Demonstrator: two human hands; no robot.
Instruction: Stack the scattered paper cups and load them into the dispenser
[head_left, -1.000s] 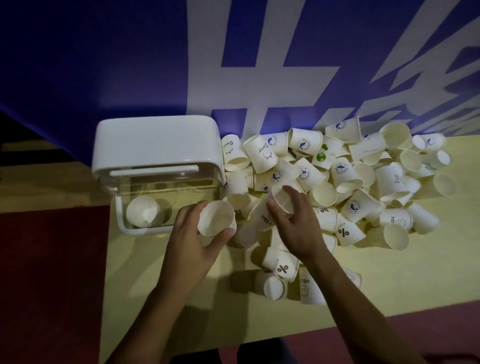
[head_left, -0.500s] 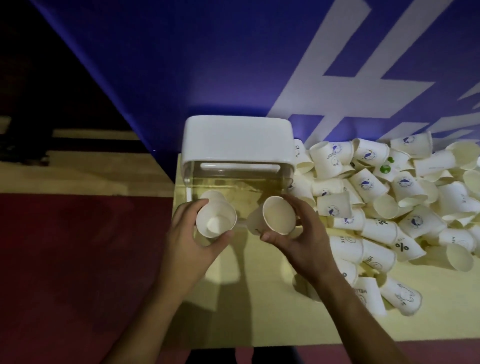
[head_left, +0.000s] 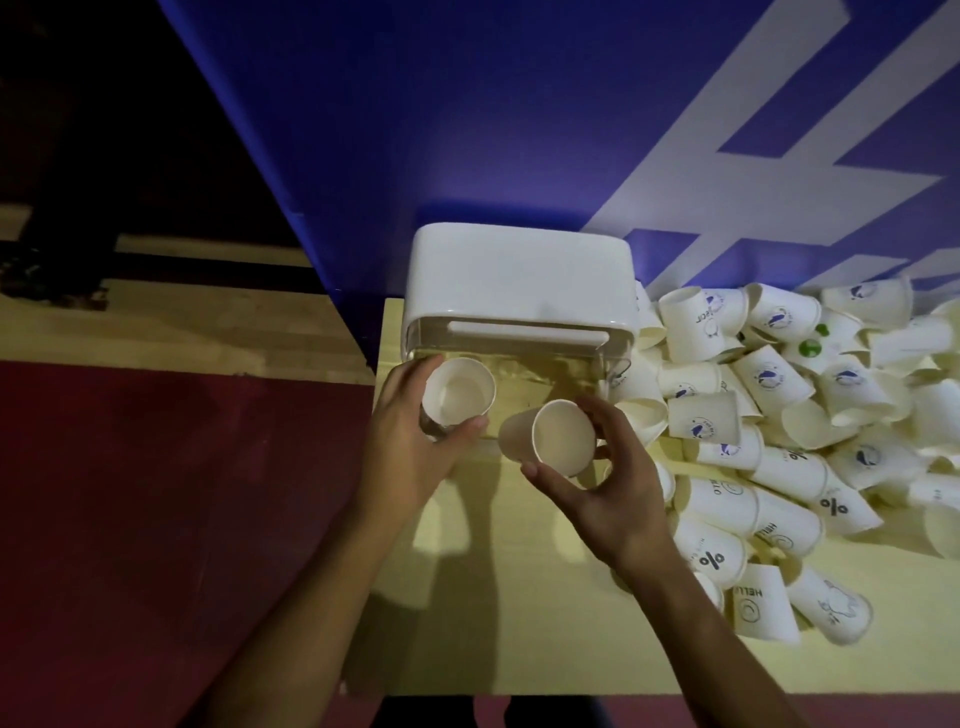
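Note:
A white-topped dispenser (head_left: 519, 275) with a clear front stands at the table's back left. My left hand (head_left: 410, 441) grips a white paper cup (head_left: 457, 395), mouth up, right at the dispenser's clear front. My right hand (head_left: 608, 483) holds a second white paper cup (head_left: 550, 439), tilted with its mouth toward me, just right of the first and apart from it. A big heap of scattered paper cups (head_left: 779, 415), some printed, lies to the right of the dispenser.
The pale yellow table (head_left: 519, 597) ends just left of the dispenser, with dark red floor (head_left: 156, 519) beyond. A blue banner (head_left: 467, 130) with white lettering rises behind the table. More cups lie near the right forearm.
My left hand has carried its cup up against the dispenser's front. My right hand has brought its cup left, closer to the first. The view has shifted left.

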